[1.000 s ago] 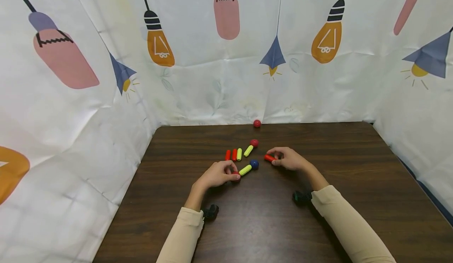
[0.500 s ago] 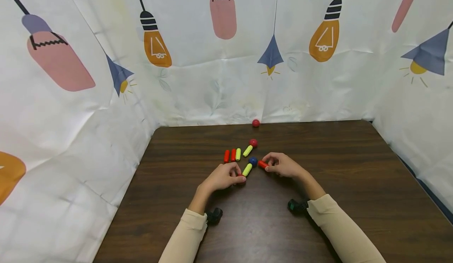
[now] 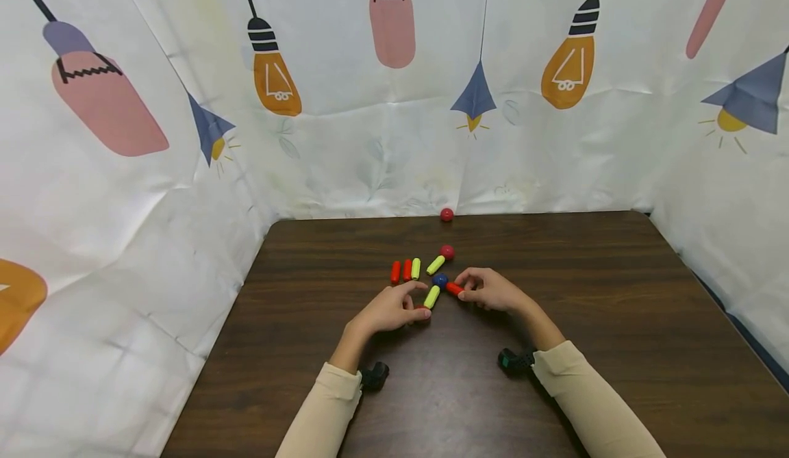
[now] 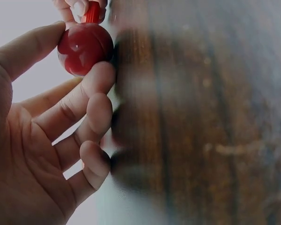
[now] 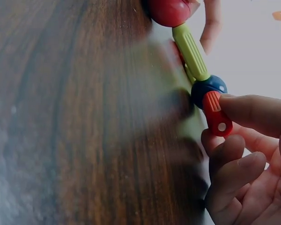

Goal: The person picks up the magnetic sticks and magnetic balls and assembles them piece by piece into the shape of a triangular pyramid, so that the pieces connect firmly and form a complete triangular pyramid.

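"Starting at the left, what is there?"

"The left hand [image 3: 385, 309], just below and left of the frame's centre. Thumb and a curled finger grip a red ball [image 4: 84, 49], mostly hidden from the head camera; the index finger stretches outward."

"And above its knuckles?"

"Two red rods [image 3: 396, 272], side by side, then a lime rod [image 3: 416, 269] next to them, all lying on the brown table [image 3: 431, 403]."

"Moving right?"

"A second lime rod [image 3: 431, 297], near the middle of the frame, slants from the gripped ball up to a blue ball [image 3: 440, 281], touching both. Above it, a third lime rod [image 3: 435, 265] slants up to another red ball [image 3: 447, 252]. Higher, a lone red ball [image 3: 446, 215] sits at the table's far edge, in front of the printed cloth [image 3: 345, 157]."

"And at the right?"

"The right hand [image 3: 493, 290], right of centre, pinches a third red rod [image 5: 218, 115] between thumb and fingers. In the right wrist view that rod lies right of centre, its upper end against the blue ball, a pale dot on its lower end."
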The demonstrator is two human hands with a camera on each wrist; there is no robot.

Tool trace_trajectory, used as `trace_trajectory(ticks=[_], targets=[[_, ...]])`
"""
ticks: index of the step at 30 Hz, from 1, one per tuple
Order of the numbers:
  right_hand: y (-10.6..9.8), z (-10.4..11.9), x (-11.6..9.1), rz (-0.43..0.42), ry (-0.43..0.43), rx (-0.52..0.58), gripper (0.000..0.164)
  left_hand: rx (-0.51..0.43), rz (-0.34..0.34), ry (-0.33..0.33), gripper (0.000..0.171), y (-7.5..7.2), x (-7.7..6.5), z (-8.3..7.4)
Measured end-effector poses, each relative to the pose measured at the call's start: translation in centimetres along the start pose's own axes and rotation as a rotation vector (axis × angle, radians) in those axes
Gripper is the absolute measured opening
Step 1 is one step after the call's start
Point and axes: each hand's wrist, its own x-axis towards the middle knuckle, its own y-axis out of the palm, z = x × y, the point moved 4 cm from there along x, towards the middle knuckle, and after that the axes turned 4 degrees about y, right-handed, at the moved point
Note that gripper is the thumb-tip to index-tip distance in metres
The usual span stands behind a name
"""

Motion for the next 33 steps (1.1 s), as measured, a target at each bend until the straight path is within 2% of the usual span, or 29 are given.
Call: trace_trajectory(ticks=[6, 11, 14, 22, 33], targets=[[0.2, 0.1, 0.0, 0.023, 0.002, -0.018, 0.026, -0.053, 0.004, 0.017, 0.035, 0.1, -0.1, -0.3], [0.4, 0.2, 0.1, 0.074, -0.021, -0.054, 0.023, -0.038, -0.013, 0.027, 0.026, -0.1, 0.0, -0.3], [0.5, 0.4, 0.2, 0.1, -0.037, -0.067, 0.02, -0.026, -0.032, 0.032, 0.027, -0.2, 0.1, -0.2], [1.0, 1.2, 0.7, 0.111, -0.06, -0.07, 0.017, -0.028, -0.052, 0.052, 0.05, -0.5, 0.0, -0.3], [1.5, 1.5, 1.5, 0.103, -0.062, -0.038, 0.019, 0.024, -0.092, 0.024, 0.032, -0.9, 0.0, 0.2]])
